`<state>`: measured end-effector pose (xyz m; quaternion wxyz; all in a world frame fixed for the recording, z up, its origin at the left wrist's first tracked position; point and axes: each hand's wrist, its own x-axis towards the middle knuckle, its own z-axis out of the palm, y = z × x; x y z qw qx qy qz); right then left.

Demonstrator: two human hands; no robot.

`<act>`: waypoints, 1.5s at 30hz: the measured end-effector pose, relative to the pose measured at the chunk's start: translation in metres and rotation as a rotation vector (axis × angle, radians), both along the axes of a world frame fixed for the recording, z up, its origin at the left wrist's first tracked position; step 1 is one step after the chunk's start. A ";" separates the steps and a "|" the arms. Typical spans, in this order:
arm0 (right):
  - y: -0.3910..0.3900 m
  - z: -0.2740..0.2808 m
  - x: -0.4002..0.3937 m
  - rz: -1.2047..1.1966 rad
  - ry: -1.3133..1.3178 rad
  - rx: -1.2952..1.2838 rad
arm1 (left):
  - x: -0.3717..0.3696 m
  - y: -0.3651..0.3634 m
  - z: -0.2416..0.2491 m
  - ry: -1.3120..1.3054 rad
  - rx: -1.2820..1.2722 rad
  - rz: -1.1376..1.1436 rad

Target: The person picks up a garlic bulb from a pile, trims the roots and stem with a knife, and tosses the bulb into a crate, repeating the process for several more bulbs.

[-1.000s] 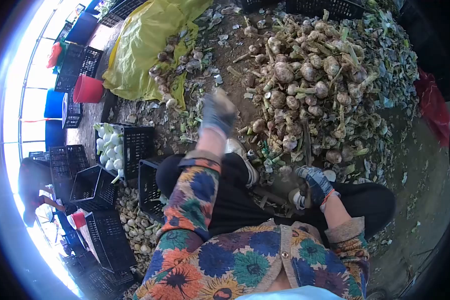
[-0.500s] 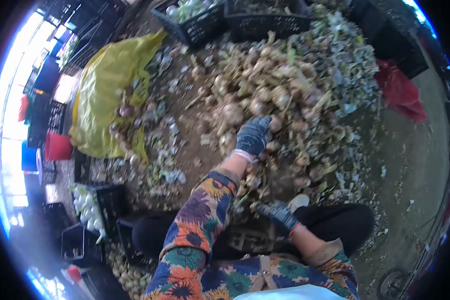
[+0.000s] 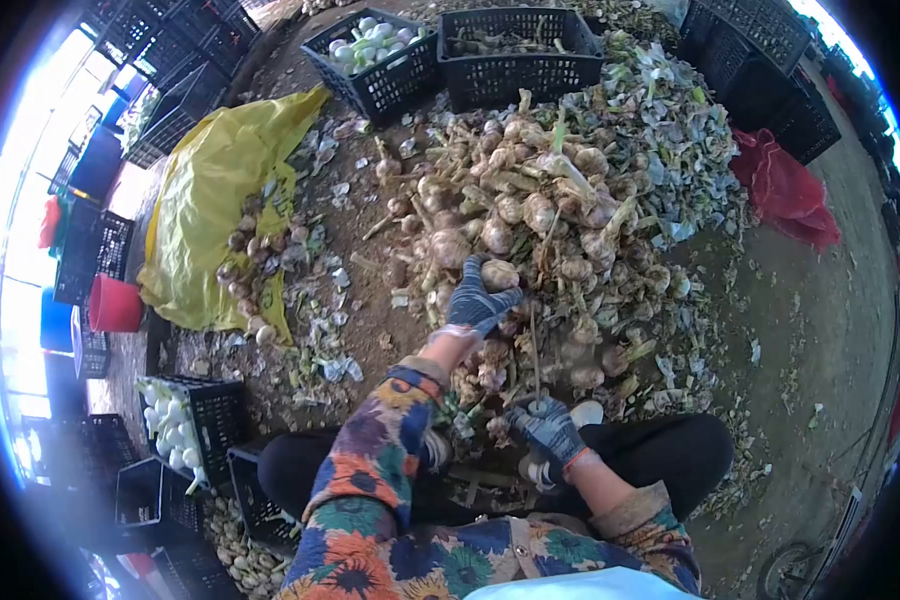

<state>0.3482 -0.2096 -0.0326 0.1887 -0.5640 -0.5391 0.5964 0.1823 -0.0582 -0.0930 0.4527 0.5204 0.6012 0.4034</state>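
Observation:
My left hand point(image 3: 478, 304), in a grey-blue knit glove, reaches to the near side of a heap of garlic point(image 3: 540, 210) with dry stems. Its thumb and fingers are closed around a pale garlic bulb point(image 3: 500, 274). My right hand point(image 3: 548, 432), gloved alike, is low in front of my lap, curled around a knife. The knife's narrow blade point(image 3: 536, 350) points away from me towards the heap; the handle is mostly hidden in the fist. A small bulb point(image 3: 498, 428) lies just left of the right hand.
Black crates stand beyond the heap, one with white bulbs point(image 3: 375, 45), another with stems point(image 3: 518, 70). Peeled skins point(image 3: 670, 140) pile up at right near a red mesh bag point(image 3: 782, 190). A yellow sack point(image 3: 205, 210) lies left, and a crate of white bulbs point(image 3: 175, 425) stands nearer me.
My left hand has drawn back slightly leftward and down, with a garlic bulb now showing in its grasp. The knife blade in my right hand now shows clearly, pointing upward in the view.

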 end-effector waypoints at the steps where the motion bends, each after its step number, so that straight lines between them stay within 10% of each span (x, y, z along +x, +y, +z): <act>1: 0.000 0.011 -0.004 -0.127 0.054 -0.112 | -0.008 -0.013 0.012 -0.178 0.081 0.023; 12: -0.008 0.010 0.003 0.052 -0.455 0.490 | -0.055 -0.169 0.086 -0.370 -0.192 0.013; 16: -0.020 0.036 -0.004 0.345 -0.571 0.624 | -0.056 -0.190 0.077 0.071 0.198 -0.051; 21: -0.025 0.057 -0.014 0.541 -0.583 0.655 | -0.067 -0.175 -0.078 -0.997 -0.367 -0.120; 23: -0.022 0.067 -0.019 0.596 -0.602 0.534 | -0.058 -0.180 0.011 -1.286 -0.439 -0.017; 27: -0.020 0.069 -0.026 0.630 -0.609 0.534 | -0.060 -0.181 0.031 -0.687 -0.178 -0.171; 34: -0.011 0.059 -0.030 0.706 -0.648 0.515 | -0.067 -0.181 0.047 -1.366 -0.425 -0.057; 37: -0.009 0.054 -0.026 0.709 -0.653 0.487 | -0.065 -0.190 0.032 -0.740 -0.080 -0.147; 42: -0.009 0.068 -0.031 0.695 -0.627 0.497 | -0.066 -0.182 0.036 -0.721 -0.077 -0.228; 45: -0.007 0.062 -0.030 0.736 -0.628 0.506 | -0.068 -0.186 0.033 -1.168 -0.278 -0.142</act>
